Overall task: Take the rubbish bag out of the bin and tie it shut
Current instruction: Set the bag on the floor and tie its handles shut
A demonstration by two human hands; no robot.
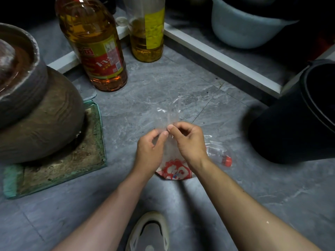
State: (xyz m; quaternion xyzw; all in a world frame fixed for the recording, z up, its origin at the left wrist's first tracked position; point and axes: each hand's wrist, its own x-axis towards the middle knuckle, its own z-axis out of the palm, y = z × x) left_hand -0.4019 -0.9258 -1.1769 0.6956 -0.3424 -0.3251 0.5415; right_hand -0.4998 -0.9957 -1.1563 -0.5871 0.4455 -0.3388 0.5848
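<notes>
I am finding the rubbish bag (167, 142) already out of the bin (297, 116), sitting on the floor (235, 187) directly under both hands. Its gathered neck is rising straight up, away from me. My left hand (150, 151) and right hand (188, 140) are both pinching that neck, fingertips touching (equally near). I judge the knot is being formed; film ends are poking above.
</notes>
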